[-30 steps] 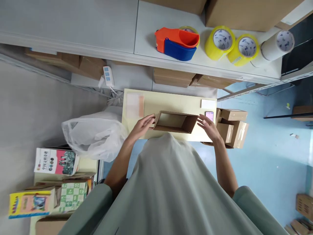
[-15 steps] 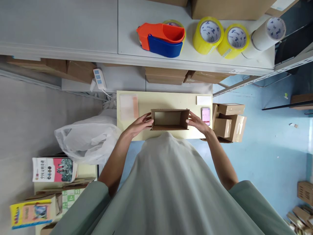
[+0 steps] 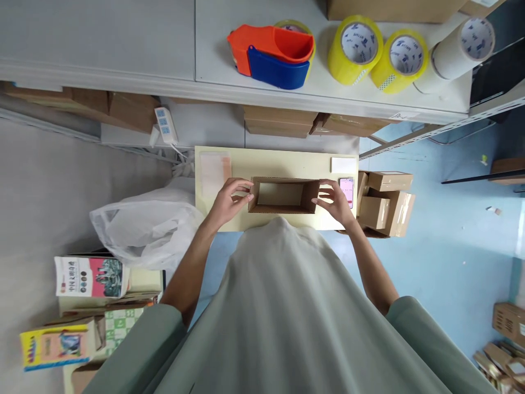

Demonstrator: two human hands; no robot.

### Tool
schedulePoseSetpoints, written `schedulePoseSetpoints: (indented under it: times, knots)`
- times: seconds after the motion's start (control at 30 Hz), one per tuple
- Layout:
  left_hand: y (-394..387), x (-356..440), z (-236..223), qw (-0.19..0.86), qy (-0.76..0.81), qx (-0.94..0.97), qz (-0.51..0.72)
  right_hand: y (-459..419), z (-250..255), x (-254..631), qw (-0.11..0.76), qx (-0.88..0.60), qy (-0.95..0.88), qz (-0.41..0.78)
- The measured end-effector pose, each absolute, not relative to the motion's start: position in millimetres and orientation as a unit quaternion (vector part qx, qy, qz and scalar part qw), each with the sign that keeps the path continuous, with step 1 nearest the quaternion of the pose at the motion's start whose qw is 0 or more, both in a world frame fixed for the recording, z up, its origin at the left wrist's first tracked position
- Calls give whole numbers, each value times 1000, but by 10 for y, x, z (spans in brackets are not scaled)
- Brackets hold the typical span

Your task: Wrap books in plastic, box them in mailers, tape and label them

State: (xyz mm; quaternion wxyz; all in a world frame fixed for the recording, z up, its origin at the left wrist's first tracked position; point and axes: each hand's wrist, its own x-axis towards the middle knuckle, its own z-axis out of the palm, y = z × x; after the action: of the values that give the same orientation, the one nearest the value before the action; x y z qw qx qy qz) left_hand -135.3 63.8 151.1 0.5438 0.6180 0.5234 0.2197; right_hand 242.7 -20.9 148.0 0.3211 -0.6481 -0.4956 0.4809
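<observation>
A small brown cardboard box stands on the pale yellow table, its open side facing up towards me. Through the opening a pale surface shows, of the same tone as the tabletop. At the box's left end, my left hand grips the edge with bent fingers and thumb. My right hand does likewise at the right end, thumb at the near corner and fingers at the far one. Just right of that hand lies a phone with a lit pink screen.
A shelf beyond the table carries an orange and blue tape dispenser and yellow tape rolls. To the left hangs a white plastic bag, with books below it. Cardboard boxes are stacked right of the table.
Both hands have shifted their fingers at the box's ends, and the fingers are more bent. The box looks slightly wider and squarer. The whole view has moved a little.
</observation>
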Motion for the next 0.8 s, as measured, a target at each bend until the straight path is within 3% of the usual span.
schedulePoseSetpoints:
  times: [0.13,0.3,0.63,0.8]
  knots:
    - [710,-1351,1635,474,491,704,193,-218,1648,2351,240,-664,-580,406]
    - [810,-1388,1675,460,481,742,86,-219,1715,2345,144,-667,-605,411]
    - [757,-1377,1731,398,446,801,31,-192,1734,2352,104,-665,-641,369]
    - [710,-1370,1742,394,459,795,-29,-166,1816,2321,40,-672,-646,360]
